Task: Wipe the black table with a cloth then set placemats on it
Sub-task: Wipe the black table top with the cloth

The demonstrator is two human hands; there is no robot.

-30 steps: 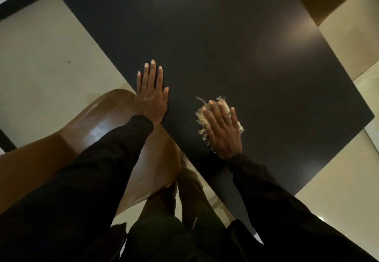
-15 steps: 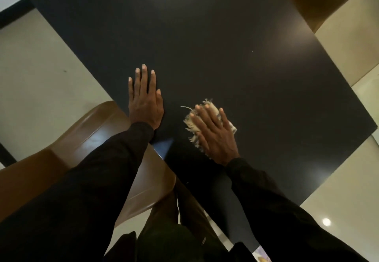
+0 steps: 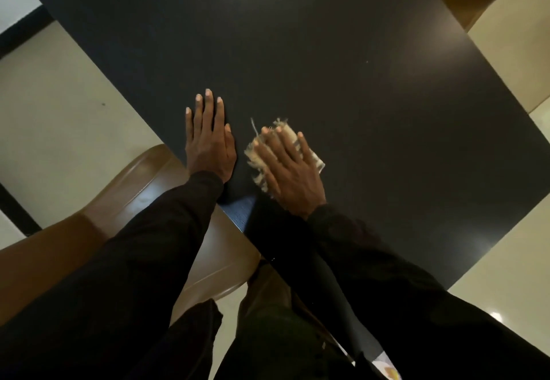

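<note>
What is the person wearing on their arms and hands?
Both arms are in long black sleeves, the left sleeve and the right sleeve, down to the wrists. The left hand and right hand are bare: no gloves, rings or watch show.

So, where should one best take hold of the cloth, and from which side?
Probably the neat edge on its right, coming from above on that side. The cloth lies flat on the black table under the straight fingers of the right hand; its left edge is loose fringe that would likely slip, and the left hand rests close there.
</note>
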